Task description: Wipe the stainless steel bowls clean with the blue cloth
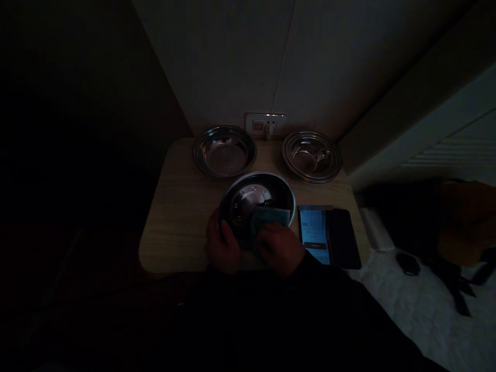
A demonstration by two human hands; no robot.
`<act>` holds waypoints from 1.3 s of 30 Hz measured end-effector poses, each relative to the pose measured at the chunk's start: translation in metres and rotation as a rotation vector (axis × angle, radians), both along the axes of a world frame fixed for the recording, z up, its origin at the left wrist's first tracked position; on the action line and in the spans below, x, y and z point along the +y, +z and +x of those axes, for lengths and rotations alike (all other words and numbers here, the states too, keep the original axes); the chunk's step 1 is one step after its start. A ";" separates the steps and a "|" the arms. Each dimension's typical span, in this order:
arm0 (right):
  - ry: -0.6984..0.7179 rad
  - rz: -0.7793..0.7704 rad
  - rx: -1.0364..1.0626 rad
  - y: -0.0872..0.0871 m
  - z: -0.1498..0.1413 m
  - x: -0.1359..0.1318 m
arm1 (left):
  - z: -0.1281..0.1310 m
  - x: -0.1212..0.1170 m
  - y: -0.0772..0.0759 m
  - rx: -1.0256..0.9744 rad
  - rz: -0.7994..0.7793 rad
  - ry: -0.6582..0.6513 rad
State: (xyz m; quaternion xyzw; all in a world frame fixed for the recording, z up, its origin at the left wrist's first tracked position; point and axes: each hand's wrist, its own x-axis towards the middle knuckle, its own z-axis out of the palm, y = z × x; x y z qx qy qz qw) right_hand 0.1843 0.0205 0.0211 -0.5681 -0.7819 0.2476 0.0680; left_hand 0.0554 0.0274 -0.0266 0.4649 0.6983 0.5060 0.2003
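Observation:
A steel bowl [253, 199] stands tilted on the near part of a small wooden table [178, 217]. My left hand [221, 247] grips its near left rim. My right hand [279, 247] presses a teal cloth [269, 217] against the inside of the bowl, fingers closed on the cloth. The scene is very dim.
Two more steel plates sit at the back of the table, one at the left [223, 151] and one at the right [312, 156]. A wall socket [264, 125] is behind them. A lit phone [314, 233] in a dark case lies right of the bowl. A white bed surface [411, 299] is at right.

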 end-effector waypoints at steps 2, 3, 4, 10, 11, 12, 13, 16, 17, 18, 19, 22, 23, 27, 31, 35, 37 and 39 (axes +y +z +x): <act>-0.009 -0.022 0.041 -0.001 0.000 0.003 | 0.001 0.000 -0.001 0.011 -0.009 0.015; -0.009 -0.027 0.066 -0.002 -0.001 0.004 | 0.002 0.000 -0.001 0.013 -0.013 0.022; -0.008 -0.026 0.080 -0.002 -0.001 0.006 | 0.002 0.000 -0.001 0.013 -0.013 0.026; 0.024 -0.036 -0.014 0.002 0.004 0.012 | 0.002 0.002 -0.003 0.022 -0.006 -0.012; 0.027 -0.048 0.001 0.002 0.004 0.014 | 0.002 0.002 -0.003 0.020 -0.004 -0.003; 0.032 -0.059 0.030 0.002 0.004 0.015 | 0.003 0.002 -0.003 0.020 -0.001 0.011; 0.038 -0.067 0.064 0.002 0.003 0.016 | 0.003 0.003 -0.003 0.021 0.001 0.024; 0.053 -0.070 0.101 0.000 0.000 0.017 | 0.003 0.004 -0.004 0.049 0.005 0.041; 0.054 -0.063 0.078 0.000 0.000 0.017 | 0.003 0.004 -0.004 0.060 0.003 0.038; 0.053 -0.057 0.046 0.000 0.001 0.017 | 0.002 0.004 -0.005 0.068 0.002 0.032; 0.050 -0.053 0.015 0.000 0.002 0.017 | 0.001 0.003 -0.006 0.075 0.001 0.022; 0.049 -0.076 0.002 0.002 0.002 0.019 | 0.001 0.002 -0.006 0.080 0.000 0.008; 0.054 -0.090 0.023 0.003 0.002 0.020 | 0.002 0.002 -0.005 0.079 -0.006 0.013; 0.053 -0.079 0.024 0.003 0.000 0.024 | 0.003 0.001 -0.002 0.094 -0.029 0.025; 0.054 -0.098 -0.005 0.004 0.001 0.024 | 0.003 0.001 -0.002 0.078 0.000 0.007; 0.086 -0.100 0.050 0.007 -0.001 0.023 | 0.003 0.000 -0.004 0.079 0.002 0.017; 0.077 -0.096 -0.015 0.007 -0.001 0.024 | 0.002 -0.001 -0.005 0.103 0.001 0.013; 0.083 -0.121 -0.052 0.007 -0.001 0.024 | 0.001 0.000 -0.007 0.123 0.010 0.011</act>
